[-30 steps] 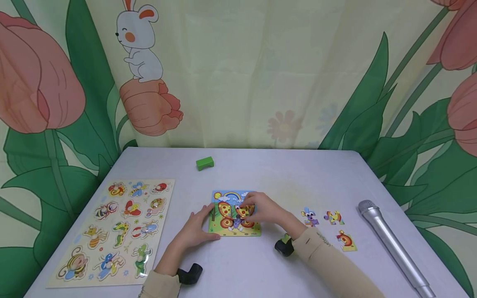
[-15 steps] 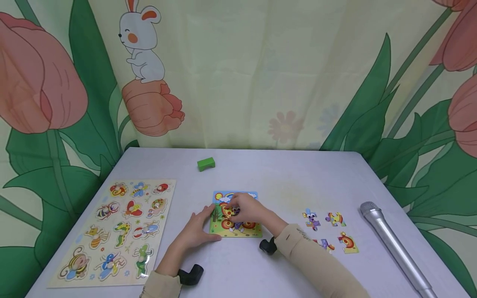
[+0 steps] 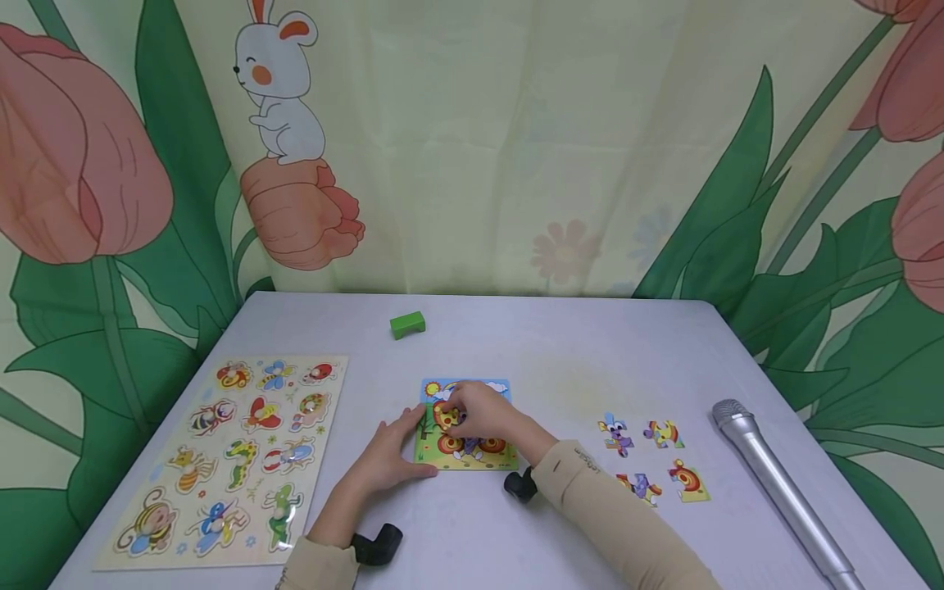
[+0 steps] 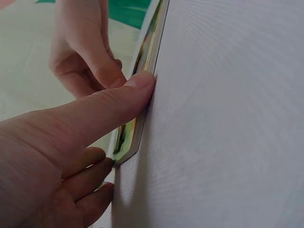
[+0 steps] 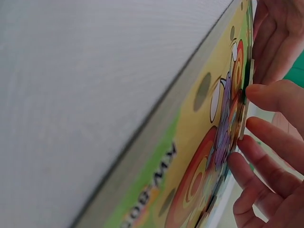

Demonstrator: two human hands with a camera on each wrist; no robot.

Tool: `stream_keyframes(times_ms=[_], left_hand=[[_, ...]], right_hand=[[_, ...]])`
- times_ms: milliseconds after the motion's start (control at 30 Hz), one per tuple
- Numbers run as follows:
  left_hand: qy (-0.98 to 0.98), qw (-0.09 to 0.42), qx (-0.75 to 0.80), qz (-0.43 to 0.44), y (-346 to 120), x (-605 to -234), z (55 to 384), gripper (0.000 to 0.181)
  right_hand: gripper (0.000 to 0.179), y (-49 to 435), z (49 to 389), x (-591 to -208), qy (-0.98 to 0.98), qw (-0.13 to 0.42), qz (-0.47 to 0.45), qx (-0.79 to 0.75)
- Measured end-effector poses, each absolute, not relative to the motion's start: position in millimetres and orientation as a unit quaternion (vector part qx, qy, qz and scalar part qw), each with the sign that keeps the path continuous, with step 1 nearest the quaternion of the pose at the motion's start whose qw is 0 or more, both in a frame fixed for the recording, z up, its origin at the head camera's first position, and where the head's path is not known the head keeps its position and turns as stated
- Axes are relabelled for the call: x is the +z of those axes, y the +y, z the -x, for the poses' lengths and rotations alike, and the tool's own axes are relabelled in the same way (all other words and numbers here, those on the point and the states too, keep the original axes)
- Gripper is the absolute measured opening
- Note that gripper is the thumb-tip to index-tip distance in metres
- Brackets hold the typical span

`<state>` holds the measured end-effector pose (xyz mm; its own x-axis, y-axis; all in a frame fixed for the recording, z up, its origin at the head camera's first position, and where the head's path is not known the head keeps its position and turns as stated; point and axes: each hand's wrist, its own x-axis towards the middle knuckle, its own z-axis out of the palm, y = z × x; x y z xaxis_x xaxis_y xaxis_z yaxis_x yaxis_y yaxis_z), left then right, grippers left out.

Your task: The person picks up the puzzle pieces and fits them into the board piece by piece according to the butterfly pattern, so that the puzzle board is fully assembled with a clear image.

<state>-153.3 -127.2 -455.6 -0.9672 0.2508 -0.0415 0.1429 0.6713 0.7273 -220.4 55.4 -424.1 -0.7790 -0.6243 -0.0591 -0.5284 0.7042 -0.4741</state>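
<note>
In the head view, a small butterfly puzzle board [image 3: 472, 461] lies flat at the middle of the table. My left hand [image 3: 387, 459] frames its near left corner, thumb along the front edge and forefinger at the left side. In the left wrist view, the left thumb [image 4: 135, 88] presses that edge. Over the board's left half, my right hand [image 3: 483, 411] pinches a thin puzzle piece [image 5: 248, 102] between thumb and fingertips, close over the board. Most of the piece's face is hidden by the fingers.
Several loose puzzle pieces [image 3: 691, 481] lie right of the board, near a silver microphone [image 3: 785, 492]. A large bug puzzle board [image 3: 184, 520] covers the table's left side. A green block [image 3: 408, 324] sits further back, before a printed curtain [image 3: 472, 164].
My right hand has moved left across the board, from its right wing to its left half. Another loose piece beside the right forearm has come into view. The left hand keeps its place.
</note>
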Motion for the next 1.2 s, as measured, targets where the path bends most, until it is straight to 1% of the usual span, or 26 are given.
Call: stream_keyframes(times_ms=[233,467,800,967,1200], left_hand=[[0.912,0.073,0.39,-0.102,-126.9,-455.7,153.0,0.092],[0.913,0.074,0.389,-0.099,-126.4,-455.5,153.1,0.092],[0.913,0.07,0.388,-0.103,-126.4,-454.8,153.4,0.092],[0.913,0.068,0.389,-0.104,-126.6,-455.4,153.4,0.092],[0.914,0.067,0.388,-0.104,-127.0,-456.0,153.3,0.092]], right_hand=[[0.034,53.7,219.2,-422.6,0.922,0.111,0.305,-0.212],[0.034,52.0,217.8,-421.7,0.926,0.097,0.308,-0.196],[0.034,48.3,217.7,-419.5,0.932,0.105,0.294,-0.183],[0.038,47.7,217.4,-419.4,0.934,0.112,0.283,-0.184],[0.038,47.9,216.0,-419.8,0.933,0.109,0.289,-0.187]])
